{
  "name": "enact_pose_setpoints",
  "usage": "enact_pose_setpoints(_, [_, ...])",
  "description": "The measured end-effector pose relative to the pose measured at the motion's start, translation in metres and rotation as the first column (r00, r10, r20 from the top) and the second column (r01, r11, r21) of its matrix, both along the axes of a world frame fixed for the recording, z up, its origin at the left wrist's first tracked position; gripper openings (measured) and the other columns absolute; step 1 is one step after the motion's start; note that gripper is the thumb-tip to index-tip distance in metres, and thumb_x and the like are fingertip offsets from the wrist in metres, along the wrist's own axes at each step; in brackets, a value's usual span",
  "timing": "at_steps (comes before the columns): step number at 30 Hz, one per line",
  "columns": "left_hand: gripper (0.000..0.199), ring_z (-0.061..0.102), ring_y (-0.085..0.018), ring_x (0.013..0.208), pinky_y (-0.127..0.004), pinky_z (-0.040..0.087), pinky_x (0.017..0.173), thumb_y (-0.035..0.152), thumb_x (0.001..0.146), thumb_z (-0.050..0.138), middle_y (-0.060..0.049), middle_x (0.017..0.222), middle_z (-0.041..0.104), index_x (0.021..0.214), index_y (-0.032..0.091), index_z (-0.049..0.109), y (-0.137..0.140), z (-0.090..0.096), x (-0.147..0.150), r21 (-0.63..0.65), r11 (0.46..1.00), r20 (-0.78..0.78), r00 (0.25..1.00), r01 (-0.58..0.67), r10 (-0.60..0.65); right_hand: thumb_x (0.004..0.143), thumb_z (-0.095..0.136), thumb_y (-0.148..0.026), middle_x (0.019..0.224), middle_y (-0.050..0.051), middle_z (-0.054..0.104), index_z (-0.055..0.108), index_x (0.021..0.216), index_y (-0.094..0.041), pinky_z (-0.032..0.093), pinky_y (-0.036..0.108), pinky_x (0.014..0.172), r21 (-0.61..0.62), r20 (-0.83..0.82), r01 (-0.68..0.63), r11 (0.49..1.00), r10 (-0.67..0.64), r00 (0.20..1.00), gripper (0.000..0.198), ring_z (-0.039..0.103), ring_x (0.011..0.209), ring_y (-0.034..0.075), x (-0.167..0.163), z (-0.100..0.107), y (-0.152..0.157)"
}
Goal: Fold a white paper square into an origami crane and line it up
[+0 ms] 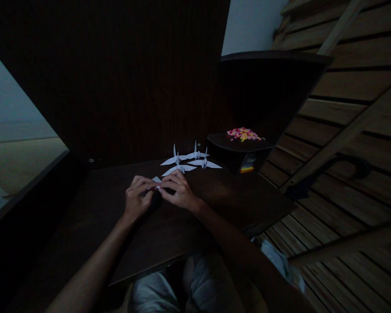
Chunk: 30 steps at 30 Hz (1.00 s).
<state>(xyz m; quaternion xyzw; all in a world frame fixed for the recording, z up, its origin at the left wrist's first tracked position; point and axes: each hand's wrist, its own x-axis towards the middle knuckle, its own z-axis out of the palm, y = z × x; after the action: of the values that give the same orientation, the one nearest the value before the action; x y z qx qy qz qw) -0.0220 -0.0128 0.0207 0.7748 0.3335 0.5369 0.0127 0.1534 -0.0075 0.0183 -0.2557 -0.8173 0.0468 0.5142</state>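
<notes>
Both hands meet over the dark desk, pinching a small piece of folded white paper [156, 179]. My left hand [138, 194] grips it from the left, thumb and fingers pressed together. From the other side my right hand [179, 191] holds its right end with the fingertips. Most of the paper is hidden by the fingers. Just beyond my hands stand several white paper cranes with spread wings; the nearest paper crane [181, 168] is almost touching my right fingers in this view. Another paper crane [206, 163] sits to the right.
A low shelf [221, 141] at the back right bears a heap of small pink and yellow pieces [243, 134]. Under it is a small item with a yellow edge [247, 169]. A dark panel rises behind the desk [143, 243]. Wooden slats [342, 82] line the right side.
</notes>
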Motion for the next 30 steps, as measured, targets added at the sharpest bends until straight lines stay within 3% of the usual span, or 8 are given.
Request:
enact_pose_setpoints(14, [0.014,0.054,-0.017,0.071,-0.031,0.045,0.065,0.014,0.078,0.061,-0.002,0.072,0.064,0.081,0.021,0.072,-0.0016,0.0037,0.0014,0.042,0.999,-0.047,0.999,-0.02,0.022,0.087,0.056,-0.026,0.088,0.005,0.062,0.06,0.089,-0.019,0.045,0.036,0.083,-0.027,-0.009,-0.001,1.0,0.001,1.0,0.009,0.054,0.09,0.018,0.001,0.0004,-0.0003])
enact_pose_setpoints(23, [0.013,0.054,-0.017,0.072,-0.031,0.046,0.066,0.015,0.078,0.06,-0.003,0.072,0.064,0.08,0.02,0.071,-0.0019,0.0013,0.0041,-0.001,1.0,-0.05,0.999,-0.021,0.021,0.09,0.051,-0.025,0.086,0.006,0.06,0.058,0.087,-0.018,0.044,0.036,0.083,-0.026,0.085,-0.012,1.0,0.014,0.996,0.01,0.052,0.088,0.018,0.0023,0.0018,0.0001])
enact_pose_setpoints(30, [0.014,0.054,-0.017,0.071,-0.031,0.045,0.065,0.014,0.079,0.06,-0.002,0.071,0.064,0.081,0.021,0.071,-0.0028,0.0044,0.0035,0.017,1.0,-0.055,0.998,0.01,-0.009,0.086,0.056,-0.025,0.086,0.006,0.06,0.059,0.089,-0.017,0.045,0.035,0.081,0.025,0.011,-0.002,1.0,0.002,1.0,0.008,0.053,0.088,0.018,0.002,-0.0002,0.0024])
